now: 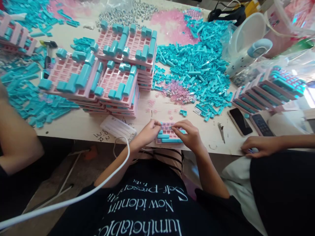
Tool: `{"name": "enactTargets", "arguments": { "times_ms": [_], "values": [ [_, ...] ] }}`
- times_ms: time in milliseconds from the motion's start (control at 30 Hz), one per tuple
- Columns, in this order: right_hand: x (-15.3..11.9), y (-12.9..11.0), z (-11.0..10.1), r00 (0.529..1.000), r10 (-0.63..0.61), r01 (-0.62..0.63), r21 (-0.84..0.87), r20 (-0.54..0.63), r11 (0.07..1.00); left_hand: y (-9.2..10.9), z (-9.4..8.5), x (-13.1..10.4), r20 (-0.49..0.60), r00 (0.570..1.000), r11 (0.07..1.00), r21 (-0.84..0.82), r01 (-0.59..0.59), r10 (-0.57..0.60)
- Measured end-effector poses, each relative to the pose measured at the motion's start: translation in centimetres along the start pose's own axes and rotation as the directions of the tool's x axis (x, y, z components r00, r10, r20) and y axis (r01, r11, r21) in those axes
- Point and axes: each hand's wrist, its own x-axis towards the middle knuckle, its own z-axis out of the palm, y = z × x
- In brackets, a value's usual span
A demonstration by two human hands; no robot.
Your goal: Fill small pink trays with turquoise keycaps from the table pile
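In front of me at the table edge lies a small pink keyboard-like frame (168,131) with square openings and several long teal keys (170,141) set along its near and left sides. My left hand (151,131) is closed at its far left corner, thumb and fingertips pressed together; whatever they pinch is too small to make out. Over the frame's right part, my right hand (187,133) is closed too, its fingertips bent down onto the openings. Anything between those fingers is hidden. Loose clear-pink bits (170,112) and a teal key piece (183,112) lie just beyond.
Stacked pink frames with teal keys (115,78) stand ahead left, teal parts (197,62) ahead right. Beside my left arm is a white power strip (118,127) with a cable. Tweezers (221,132), phones (240,121) and a co-worker's hand (258,146) are at right; another person's arm (18,137) at left.
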Motion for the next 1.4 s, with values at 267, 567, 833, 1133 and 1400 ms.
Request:
{"name": "enactTargets", "arguments": {
  "times_ms": [267,567,833,1133,1400],
  "values": [
    [-1.2,1.6,1.4,0.972,-0.055,0.123,-0.292,0.230,0.948,-1.2,-1.2,0.5,-0.069,0.996,0.998,0.035,-0.049,0.051],
    [-0.4,0.6,2.3,0.935,-0.057,0.232,-0.485,0.350,0.843,-1.7,-2.3,0.2,0.001,0.993,0.987,0.113,-0.116,0.117],
    [0.3,0.4,1.8,0.927,0.009,0.123,-0.325,0.375,0.938,-1.6,-2.6,0.2,-0.066,0.974,0.901,0.397,-0.175,0.218],
    [3.3,7.5,-1.7,0.969,0.245,-0.248,-0.256,-0.045,0.934,-2.0,-2.3,1.9,-0.027,0.891,0.509,0.829,-0.233,0.453],
    [5.8,13.0,-1.3,0.932,0.355,-0.355,-0.381,-0.074,0.854,-3.4,-2.6,2.5,0.045,0.828,0.406,0.856,-0.320,0.559]
  ]
}}
